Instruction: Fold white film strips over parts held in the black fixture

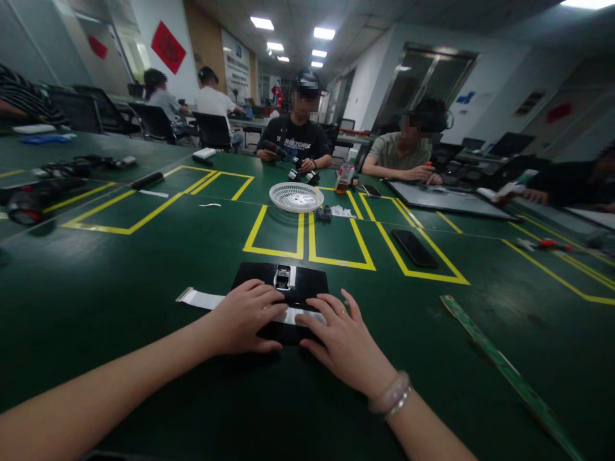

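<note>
- Green covers the table [144, 275] that I work at, marked out with yellow tape [341, 262] in angular outlines.
- Beyond my hands sits a white basket [296, 210]; to its right, nearer me, lies a dark phone [414, 248].
- Near on the right, a long green circuit board [507, 371] slants towards me.
- Across the table, at the far side, sit a person in a dark shirt [295, 137] and, farther right, a person in a grey-green shirt [394, 150].
- White ceiling lights [324, 33] shine over the room, and a red diamond decoration [168, 47] hangs far left.
- Directly under my fingers, between both hands, lies a black panel [311, 282], with a silver-edged socket [284, 276] in its far part.
- Across it runs a white strip [204, 299], one end sticking out left past my left hand [247, 319].
- That hand is unclenched, fingers nearly together, reaching over the strip, thumb apart near the panel's near edge.
- My right hand [343, 342] is more loosely spread, fingertips on the strip's right part; how firmly either hand presses, I cannot tell.
</note>
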### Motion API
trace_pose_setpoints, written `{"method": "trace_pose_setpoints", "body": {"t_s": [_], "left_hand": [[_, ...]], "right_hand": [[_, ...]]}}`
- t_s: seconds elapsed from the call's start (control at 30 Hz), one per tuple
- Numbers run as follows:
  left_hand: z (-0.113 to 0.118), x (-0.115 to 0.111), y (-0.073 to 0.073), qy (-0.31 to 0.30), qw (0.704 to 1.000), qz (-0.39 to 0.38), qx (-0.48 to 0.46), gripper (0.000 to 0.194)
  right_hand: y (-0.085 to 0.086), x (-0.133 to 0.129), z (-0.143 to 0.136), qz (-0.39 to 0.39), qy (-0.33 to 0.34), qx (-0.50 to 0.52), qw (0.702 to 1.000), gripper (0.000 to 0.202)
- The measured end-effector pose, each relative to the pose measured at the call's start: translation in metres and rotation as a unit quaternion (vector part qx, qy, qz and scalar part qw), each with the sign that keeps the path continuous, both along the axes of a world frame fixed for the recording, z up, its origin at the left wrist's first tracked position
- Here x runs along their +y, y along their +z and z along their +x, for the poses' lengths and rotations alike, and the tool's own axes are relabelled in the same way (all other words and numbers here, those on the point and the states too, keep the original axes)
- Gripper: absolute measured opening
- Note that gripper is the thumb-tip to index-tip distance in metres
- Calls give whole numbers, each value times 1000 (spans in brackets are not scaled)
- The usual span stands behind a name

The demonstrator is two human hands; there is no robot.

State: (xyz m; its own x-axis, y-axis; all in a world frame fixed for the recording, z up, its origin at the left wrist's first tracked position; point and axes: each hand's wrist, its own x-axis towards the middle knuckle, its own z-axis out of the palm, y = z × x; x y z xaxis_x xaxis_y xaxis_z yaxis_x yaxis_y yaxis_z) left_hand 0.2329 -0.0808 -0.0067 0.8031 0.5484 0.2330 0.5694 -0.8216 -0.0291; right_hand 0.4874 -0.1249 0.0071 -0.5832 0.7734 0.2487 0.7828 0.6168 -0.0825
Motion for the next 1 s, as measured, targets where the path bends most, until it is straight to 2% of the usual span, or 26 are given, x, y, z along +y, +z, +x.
{"method": "trace_pose_setpoints", "body": {"t_s": [0.07,0.13,0.3,0.4,0.5,0.57,0.63,0.77,0.83,0.87,0.93,1.0], "left_hand": [[-4,3,-2,22,1000,-11,-3,86],[-7,7,-5,27,999,-32,2,95],[-6,11,-3,22,997,-71,-17,89],[-9,13,5,37,996,-69,-35,89],[-26,24,17,79,994,-40,-57,86],[-47,38,25,127,989,-14,-69,81],[-75,53,30,207,975,6,-78,77],[-140,78,32,399,913,5,-89,75],[-171,84,30,474,876,-9,-91,77],[-185,84,28,515,852,-21,-89,80],[-209,84,25,591,800,-56,-86,89],[-228,83,20,648,750,-102,-91,96]], "right_hand": [[3,3,4,11,-13,24,1000,39],[7,6,7,28,-37,53,998,40],[10,9,12,51,-42,80,995,40],[9,10,14,81,-48,98,991,38],[9,12,16,114,-57,125,984,36],[9,13,18,124,-61,139,981,35],[8,14,19,126,-64,149,979,35],[4,17,21,100,-79,208,970,34],[1,20,23,59,-100,297,948,33],[0,22,24,30,-115,356,927,34],[-3,27,28,-40,-151,487,859,37],[-3,32,31,-103,-185,595,776,41]]}}
